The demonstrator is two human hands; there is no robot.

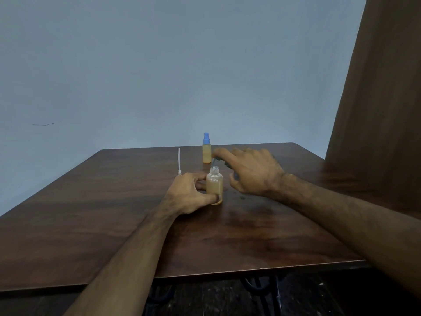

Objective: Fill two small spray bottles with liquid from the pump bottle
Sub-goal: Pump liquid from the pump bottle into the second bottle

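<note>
Left hand: grasps the uncapped spray bottle upright on the table.
Right hand: over the pump bottle; grip unclear.
Far: capped spray bottle.

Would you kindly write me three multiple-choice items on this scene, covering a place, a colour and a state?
1. Where does the capped bottle stand on the table?
A. Beyond the open bottle
B. At the near edge
C. In the left hand

2. What colour is its cap?
A. Red
B. Blue
C. Black

3. What state is the bottle in the left hand in?
A. Capped and empty
B. Lying on its side
C. Upright, neck open, holding orange liquid

Answers: 1 A, it stands farther back, near the far edge. 2 B, the cap is blue. 3 C, the neck is bare while the fingers grip the body; the right hand hovers beside it.
</note>
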